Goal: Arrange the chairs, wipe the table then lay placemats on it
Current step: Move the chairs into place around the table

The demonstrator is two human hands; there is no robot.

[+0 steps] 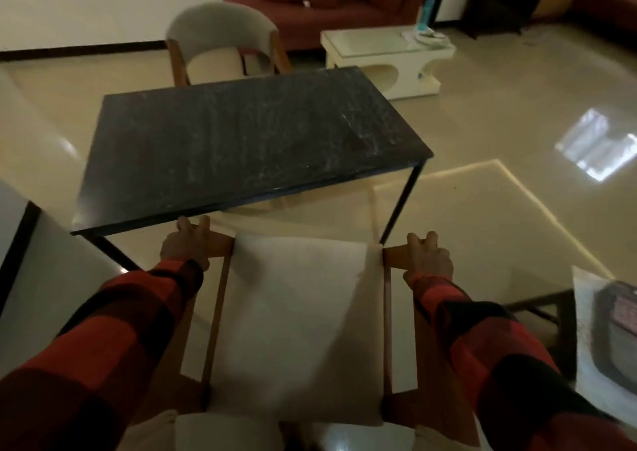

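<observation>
Both hands (188,245) (427,255) grip a chair (296,312) beside the table (241,140).

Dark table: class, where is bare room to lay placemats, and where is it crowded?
The whole dark table top shows bare, from the near edge to the far edge by the grey chair. Crowded is the near side: the left hand and right hand grip the cushioned chair close against it.

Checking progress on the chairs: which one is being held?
The near chair with the cream seat; left hand and right hand grip its arms. The grey-backed chair stands untouched.
</observation>
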